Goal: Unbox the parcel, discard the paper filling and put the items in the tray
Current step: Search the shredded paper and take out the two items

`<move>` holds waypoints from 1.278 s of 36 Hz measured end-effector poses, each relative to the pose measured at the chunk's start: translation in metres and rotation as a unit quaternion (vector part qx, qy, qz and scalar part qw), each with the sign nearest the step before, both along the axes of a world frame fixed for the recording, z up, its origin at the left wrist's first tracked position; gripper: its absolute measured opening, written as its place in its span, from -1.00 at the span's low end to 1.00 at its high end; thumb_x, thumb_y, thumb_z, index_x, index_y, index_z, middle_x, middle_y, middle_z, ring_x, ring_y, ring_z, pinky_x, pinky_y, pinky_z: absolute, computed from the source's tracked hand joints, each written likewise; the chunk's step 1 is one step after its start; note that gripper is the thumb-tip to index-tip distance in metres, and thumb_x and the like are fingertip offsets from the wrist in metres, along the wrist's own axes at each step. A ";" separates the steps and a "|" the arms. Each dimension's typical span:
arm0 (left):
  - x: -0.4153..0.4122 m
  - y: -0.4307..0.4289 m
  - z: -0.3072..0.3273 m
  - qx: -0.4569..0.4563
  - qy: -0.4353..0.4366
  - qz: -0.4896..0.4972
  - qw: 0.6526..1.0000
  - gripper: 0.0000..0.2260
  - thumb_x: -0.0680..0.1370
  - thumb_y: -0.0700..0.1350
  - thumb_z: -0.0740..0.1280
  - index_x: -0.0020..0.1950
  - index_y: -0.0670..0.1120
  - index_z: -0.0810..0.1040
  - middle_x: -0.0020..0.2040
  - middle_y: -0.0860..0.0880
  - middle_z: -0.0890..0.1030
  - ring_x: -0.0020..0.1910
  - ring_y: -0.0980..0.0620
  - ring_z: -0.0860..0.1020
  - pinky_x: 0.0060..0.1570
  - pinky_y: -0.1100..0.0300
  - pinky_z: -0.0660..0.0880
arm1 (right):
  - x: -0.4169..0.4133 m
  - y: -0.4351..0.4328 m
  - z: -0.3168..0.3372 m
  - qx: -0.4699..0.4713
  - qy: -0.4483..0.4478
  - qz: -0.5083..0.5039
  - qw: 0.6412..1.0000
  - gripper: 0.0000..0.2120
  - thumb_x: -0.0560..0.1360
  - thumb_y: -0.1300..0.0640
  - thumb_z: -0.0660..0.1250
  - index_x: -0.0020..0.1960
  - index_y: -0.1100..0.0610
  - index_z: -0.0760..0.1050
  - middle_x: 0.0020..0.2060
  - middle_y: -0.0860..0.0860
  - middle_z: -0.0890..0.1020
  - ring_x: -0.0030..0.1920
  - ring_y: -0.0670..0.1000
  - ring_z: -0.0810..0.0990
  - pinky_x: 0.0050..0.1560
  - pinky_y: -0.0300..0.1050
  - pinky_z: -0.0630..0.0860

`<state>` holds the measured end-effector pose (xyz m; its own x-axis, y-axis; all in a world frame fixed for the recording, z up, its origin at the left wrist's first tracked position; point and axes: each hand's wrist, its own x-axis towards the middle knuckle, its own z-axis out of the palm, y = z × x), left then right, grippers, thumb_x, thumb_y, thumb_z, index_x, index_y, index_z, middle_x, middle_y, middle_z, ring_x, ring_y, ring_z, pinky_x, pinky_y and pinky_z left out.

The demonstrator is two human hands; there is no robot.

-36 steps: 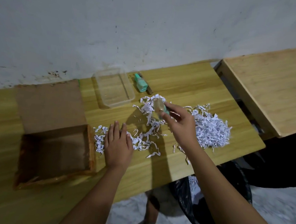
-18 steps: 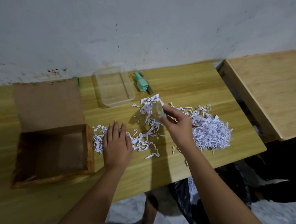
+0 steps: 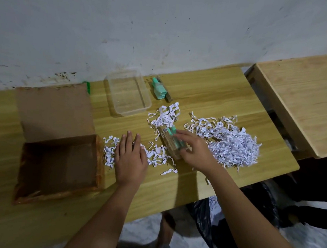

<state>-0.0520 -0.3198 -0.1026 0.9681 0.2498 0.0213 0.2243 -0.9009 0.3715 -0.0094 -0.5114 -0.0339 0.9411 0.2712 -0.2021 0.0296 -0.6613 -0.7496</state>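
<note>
An open brown cardboard box (image 3: 59, 165) sits at the left of the wooden table, empty, its flap folded back. A clear plastic tray (image 3: 129, 95) stands empty near the wall. White shredded paper (image 3: 232, 144) lies in a big heap at the right, with thinner strands across the middle. My right hand (image 3: 195, 151) grips a small packaged item (image 3: 169, 137) with a green cap and a clear and cardboard pack, low over the paper. Fingers spread, my left hand (image 3: 131, 156) rests flat on the paper strands beside the box.
A teal utility knife (image 3: 159, 88) lies right of the tray, near the wall. A black bin bag (image 3: 227, 225) with shredded paper in it hangs below the table's front edge. A second wooden table (image 3: 303, 98) stands to the right, across a gap.
My right hand has turned the packaged item and lowered it toward the table. My left hand has stayed flat on the paper.
</note>
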 end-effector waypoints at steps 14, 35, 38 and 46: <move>-0.001 0.003 -0.001 0.010 0.004 -0.004 1.000 -0.53 0.57 0.04 -0.08 0.43 -0.01 0.32 0.48 -0.05 0.27 0.48 -0.03 0.18 0.43 0.03 0.09 | -0.007 0.022 -0.013 -0.047 -0.042 -0.159 0.985 -0.38 0.34 0.07 0.50 0.34 0.13 0.39 0.11 0.14 0.59 0.04 0.09 0.57 0.07 -0.01 0.57; 0.000 0.003 0.005 -0.017 0.010 0.008 1.000 -0.53 0.56 0.06 -0.07 0.40 0.00 0.37 0.47 -0.02 0.30 0.48 0.01 0.19 0.42 0.04 0.13 | 0.050 -0.013 0.045 -0.080 -0.072 -0.004 0.994 -0.45 0.33 0.24 0.46 0.30 0.13 0.46 0.18 0.14 0.57 0.18 0.15 0.48 0.16 -0.12 0.36; 0.001 0.003 0.011 -0.060 -0.018 0.029 0.998 -0.54 0.54 0.06 -0.04 0.32 -0.02 0.46 0.43 -0.01 0.37 0.44 0.01 0.26 0.38 0.05 0.17 | 0.046 -0.007 0.030 -0.077 -0.039 0.053 0.995 -0.47 0.32 0.30 0.45 0.28 0.16 0.47 0.19 0.14 0.57 0.19 0.11 0.50 0.13 -0.25 0.32; 0.019 -0.009 0.026 -0.077 -0.033 -0.121 0.989 -0.52 0.58 0.04 -0.04 0.50 -0.01 0.15 0.50 0.12 0.13 0.50 0.16 0.02 0.46 0.19 0.00 | 0.049 -0.005 0.007 -0.070 -0.024 0.123 0.990 -0.45 0.28 0.33 0.48 0.25 0.16 0.50 0.17 0.12 0.59 0.17 0.08 0.52 0.23 -0.16 0.41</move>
